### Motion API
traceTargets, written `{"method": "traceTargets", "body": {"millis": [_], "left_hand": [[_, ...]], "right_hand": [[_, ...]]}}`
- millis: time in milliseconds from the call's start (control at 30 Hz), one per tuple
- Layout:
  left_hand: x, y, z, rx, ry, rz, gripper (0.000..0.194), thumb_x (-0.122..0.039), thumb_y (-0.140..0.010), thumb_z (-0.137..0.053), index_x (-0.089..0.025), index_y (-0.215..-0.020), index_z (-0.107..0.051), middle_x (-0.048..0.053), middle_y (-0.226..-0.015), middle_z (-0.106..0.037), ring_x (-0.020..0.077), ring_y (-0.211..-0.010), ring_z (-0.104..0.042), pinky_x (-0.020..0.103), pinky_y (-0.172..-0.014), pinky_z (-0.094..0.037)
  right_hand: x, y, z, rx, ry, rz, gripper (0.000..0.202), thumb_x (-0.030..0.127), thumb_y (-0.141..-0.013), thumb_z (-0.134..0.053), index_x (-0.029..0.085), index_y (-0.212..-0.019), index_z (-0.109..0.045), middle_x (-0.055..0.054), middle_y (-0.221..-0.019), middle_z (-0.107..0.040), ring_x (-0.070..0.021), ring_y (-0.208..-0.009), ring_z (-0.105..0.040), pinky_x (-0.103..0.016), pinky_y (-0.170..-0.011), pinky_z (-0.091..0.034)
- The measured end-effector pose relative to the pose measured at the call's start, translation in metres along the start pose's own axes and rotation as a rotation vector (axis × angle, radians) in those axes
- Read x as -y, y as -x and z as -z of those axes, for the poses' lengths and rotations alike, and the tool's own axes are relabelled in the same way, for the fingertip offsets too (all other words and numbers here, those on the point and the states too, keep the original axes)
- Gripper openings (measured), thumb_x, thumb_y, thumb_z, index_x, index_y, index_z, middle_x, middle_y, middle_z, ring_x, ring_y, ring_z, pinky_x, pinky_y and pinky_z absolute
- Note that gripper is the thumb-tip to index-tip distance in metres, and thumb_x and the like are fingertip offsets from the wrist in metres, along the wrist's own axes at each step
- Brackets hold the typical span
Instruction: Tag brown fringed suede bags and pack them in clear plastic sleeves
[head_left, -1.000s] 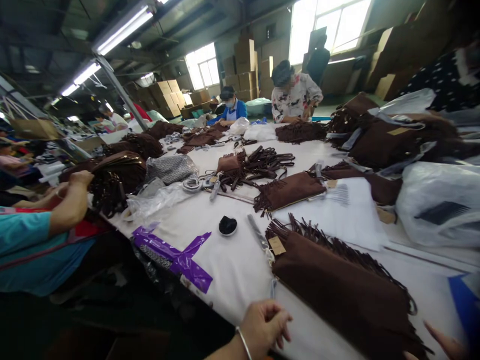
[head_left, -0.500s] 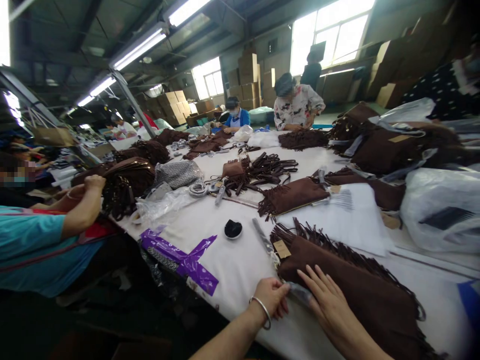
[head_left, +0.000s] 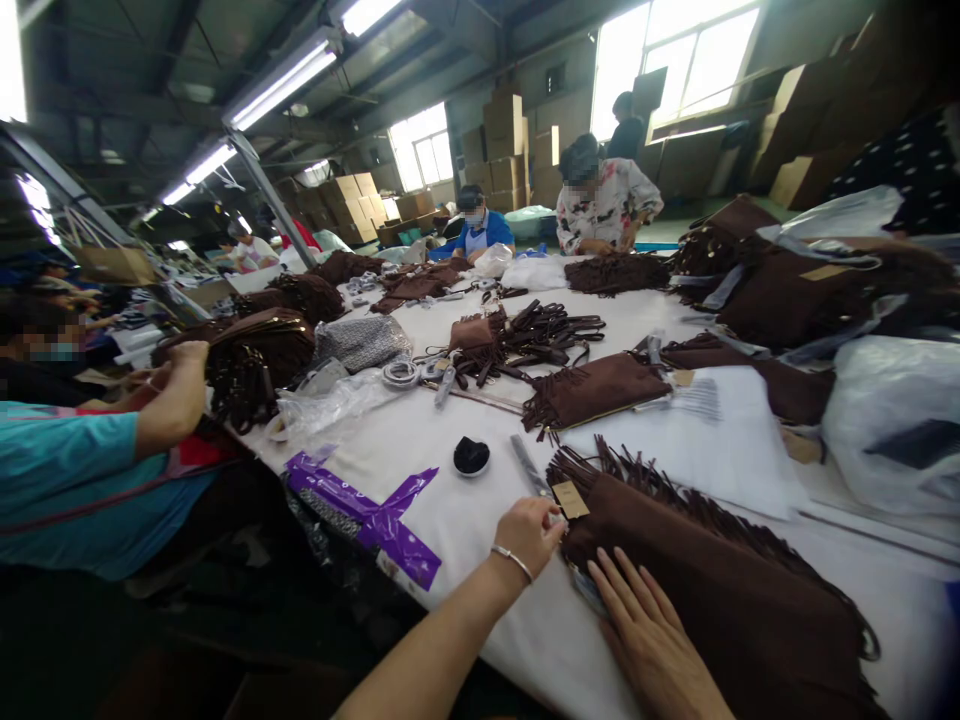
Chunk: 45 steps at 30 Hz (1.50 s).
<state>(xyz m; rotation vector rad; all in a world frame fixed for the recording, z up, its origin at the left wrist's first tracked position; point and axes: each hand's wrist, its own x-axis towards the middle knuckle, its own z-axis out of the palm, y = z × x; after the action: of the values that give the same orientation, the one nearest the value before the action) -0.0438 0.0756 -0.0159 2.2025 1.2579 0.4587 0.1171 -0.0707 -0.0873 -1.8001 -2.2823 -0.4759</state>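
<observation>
1. A brown fringed bag (head_left: pixel 712 590) lies flat on the white bench (head_left: pixel 480 520) right in front of the person, its fringe along the far edge and a tan paper tag (head_left: pixel 571 499) at its near left corner.
2. The right hand (head_left: pixel 645 630) rests palm down on the bag's near edge, fingers spread and flat, gripping nothing.
3. The left hand (head_left: pixel 529 533), with a thin bracelet (head_left: pixel 513 562) at the wrist, is curled at the bag's left corner just beside the tag; whether the fingers pinch anything cannot be told.
4. Just beyond the left hand lie a grey strip (head_left: pixel 529 465) and a small dish of dark stuff (head_left: pixel 472 456); strips of purple tape (head_left: pixel 367 505) lie on the bench edge to the left.
5. Further out are a second fringed bag (head_left: pixel 596 385), a heap of brown straps (head_left: pixel 540 335) and a white plastic bag (head_left: pixel 892 420).
6. A co-worker in a teal sleeve (head_left: pixel 67 480) sits at the left, handling more brown bags (head_left: pixel 247 355).
</observation>
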Motion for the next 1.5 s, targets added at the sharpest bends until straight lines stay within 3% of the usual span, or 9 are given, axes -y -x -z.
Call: {"method": "traceTargets", "body": {"millis": [100,167,400,633,900,1067,1233,1367,1500], "left_hand": [[-0.006,-0.03,-0.007,0.009,-0.138,-0.212,0.031,-0.028,-0.07,-0.074,-0.016,-0.097,-0.065,0.01,-0.096,-0.061,0.0273,-0.099,-0.051,0.041,-0.092,-0.042],[-0.009,-0.047,-0.012,0.007,-0.176,-0.264,0.018,-0.023,-0.073,-0.07,-0.014,-0.087,-0.066,0.011,-0.093,-0.061,0.027,-0.098,-0.051,0.041,-0.092,-0.042],[0.027,-0.078,0.011,-0.138,-0.061,-0.037,0.012,-0.018,-0.082,-0.056,-0.015,-0.074,-0.065,0.006,-0.075,-0.063,0.0188,-0.076,-0.059,0.031,-0.076,-0.047],[0.054,-0.048,0.021,-0.18,0.109,0.061,0.015,-0.018,-0.084,-0.048,-0.012,-0.081,-0.062,0.001,-0.06,-0.061,0.0116,-0.049,-0.054,0.022,-0.05,-0.044],[0.042,0.001,0.028,-0.097,0.16,-0.234,0.004,-0.015,-0.075,-0.059,-0.018,-0.078,-0.06,0.005,-0.087,-0.065,0.0201,-0.095,-0.059,0.034,-0.094,-0.043],[0.051,0.001,0.036,0.089,0.036,-0.351,0.012,-0.014,-0.081,-0.054,-0.018,-0.091,-0.059,0.005,-0.099,-0.067,0.0209,-0.106,-0.057,0.042,-0.112,-0.022],[0.046,-0.006,0.041,0.193,-0.089,-0.277,0.009,-0.02,-0.082,-0.054,-0.02,-0.089,-0.06,0.003,-0.072,-0.064,0.0201,-0.073,-0.062,0.033,-0.082,-0.046],[0.048,0.003,0.042,0.168,-0.059,-0.159,0.007,-0.023,-0.081,-0.055,-0.022,-0.087,-0.058,-0.001,-0.058,-0.059,0.0176,-0.056,-0.058,0.026,-0.062,-0.044],[0.051,0.021,0.038,0.119,0.045,-0.032,0.004,-0.023,-0.083,-0.051,-0.021,-0.081,-0.053,-0.003,-0.056,-0.062,0.0145,-0.052,-0.058,0.022,-0.055,-0.042]], "right_hand": [[-0.001,0.002,-0.001,0.0,0.009,0.001,0.059,0.022,-0.084,-0.043,0.018,-0.141,-0.032,-0.003,-0.15,-0.027,-0.0226,-0.137,-0.021,-0.042,-0.11,-0.023],[-0.003,0.002,-0.001,0.0,0.006,0.007,0.06,0.013,-0.081,-0.042,0.019,-0.14,-0.033,-0.002,-0.149,-0.03,-0.0216,-0.136,-0.025,-0.039,-0.107,-0.029],[-0.002,-0.017,0.017,0.064,-0.125,-0.122,0.064,-0.003,-0.077,-0.041,0.022,-0.136,-0.041,-0.002,-0.125,-0.056,-0.0208,-0.105,-0.051,-0.036,-0.087,-0.047],[-0.016,-0.025,0.026,0.118,-0.288,-0.086,0.063,-0.002,-0.075,-0.045,0.023,-0.133,-0.044,-0.005,-0.1,-0.058,-0.0176,-0.085,-0.054,-0.033,-0.081,-0.051],[-0.027,0.014,0.039,0.291,-0.477,-0.096,0.067,0.001,-0.07,-0.045,0.031,-0.129,-0.049,-0.003,-0.101,-0.06,-0.0162,-0.088,-0.058,-0.03,-0.08,-0.052],[-0.028,0.0,0.062,0.385,-0.581,-0.102,0.051,0.04,-0.079,-0.059,0.035,-0.129,-0.049,-0.003,-0.12,-0.058,-0.0203,-0.104,-0.058,-0.035,-0.089,-0.051],[-0.016,-0.014,0.078,0.316,-0.636,-0.064,0.037,0.044,-0.09,-0.046,0.037,-0.126,-0.05,0.002,-0.119,-0.061,-0.0136,-0.106,-0.058,-0.026,-0.092,-0.048],[0.002,-0.015,0.077,0.335,-0.705,-0.041,0.031,0.03,-0.094,-0.039,0.033,-0.122,-0.053,0.003,-0.113,-0.063,-0.0079,-0.101,-0.058,-0.015,-0.088,-0.047],[0.027,-0.039,0.073,0.299,-0.668,0.078,0.036,0.023,-0.093,-0.036,0.03,-0.127,-0.048,0.003,-0.126,-0.056,-0.012,-0.113,-0.05,-0.024,-0.097,-0.042]]}}
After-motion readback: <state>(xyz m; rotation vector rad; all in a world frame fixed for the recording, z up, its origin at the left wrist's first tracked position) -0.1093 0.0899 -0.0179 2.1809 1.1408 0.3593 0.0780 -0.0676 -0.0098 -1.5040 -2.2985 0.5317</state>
